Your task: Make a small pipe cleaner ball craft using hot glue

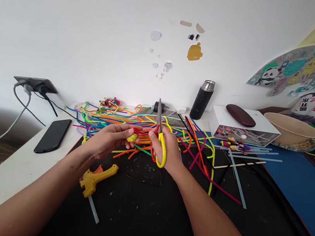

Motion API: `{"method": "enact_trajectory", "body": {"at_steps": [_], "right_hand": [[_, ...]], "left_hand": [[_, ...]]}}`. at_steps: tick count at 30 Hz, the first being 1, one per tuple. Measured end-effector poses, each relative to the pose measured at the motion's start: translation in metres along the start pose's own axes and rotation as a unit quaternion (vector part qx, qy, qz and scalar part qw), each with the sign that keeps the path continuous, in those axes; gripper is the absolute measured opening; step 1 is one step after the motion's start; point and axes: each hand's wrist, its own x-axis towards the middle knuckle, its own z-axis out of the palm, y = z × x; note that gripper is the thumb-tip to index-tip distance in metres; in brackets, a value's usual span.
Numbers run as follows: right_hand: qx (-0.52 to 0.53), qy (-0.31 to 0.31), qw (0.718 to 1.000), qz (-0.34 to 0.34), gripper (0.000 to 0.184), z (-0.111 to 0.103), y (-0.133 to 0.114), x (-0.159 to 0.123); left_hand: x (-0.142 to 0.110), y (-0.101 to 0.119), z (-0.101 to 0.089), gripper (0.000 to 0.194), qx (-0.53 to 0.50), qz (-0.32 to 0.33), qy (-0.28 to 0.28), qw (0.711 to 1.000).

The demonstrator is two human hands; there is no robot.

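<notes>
My left hand [115, 138] pinches a small red and yellow coil of pipe cleaner [133, 136] between thumb and fingers. To its right, my right hand [171, 147] is closed on scissors [162, 150] with yellow and red handles. The scissor blades point up and away from me, and they look closed or nearly so. A gap separates the scissors from the coil. Behind both hands lies a wide heap of coloured pipe cleaners [110, 119]. Nearer to me, below my left hand, a yellow glue gun [94, 179] rests on the black mat [131, 220] with a glue stick in it.
A phone [53, 135] lies at the left. By the wall stand a black flask [202, 101] and a white box [222, 117] bearing a dark red case [240, 115]. Farther right is a beige bowl [291, 127]. Glue sticks [238, 180] lie on the mat's right side.
</notes>
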Motion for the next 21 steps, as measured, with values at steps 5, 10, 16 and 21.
{"method": "enact_trajectory", "body": {"at_steps": [5,10,16,21], "right_hand": [[-0.025,-0.008,0.999,-0.033,0.021,0.0,-0.006,-0.002],[-0.019,-0.014,0.999,-0.031,0.021,0.001,-0.008,-0.004],[-0.031,-0.004,0.999,-0.042,0.018,0.003,-0.005,-0.002],[-0.032,-0.008,0.999,-0.038,0.017,0.003,-0.007,-0.003]], "left_hand": [[0.003,-0.002,0.002,0.05,0.064,0.027,0.049,0.996],[0.003,-0.003,0.01,0.052,0.04,0.003,0.067,0.997],[0.005,-0.004,0.013,0.055,0.044,-0.01,0.059,0.997],[0.006,-0.005,0.013,0.055,0.044,-0.012,0.062,0.997]]}}
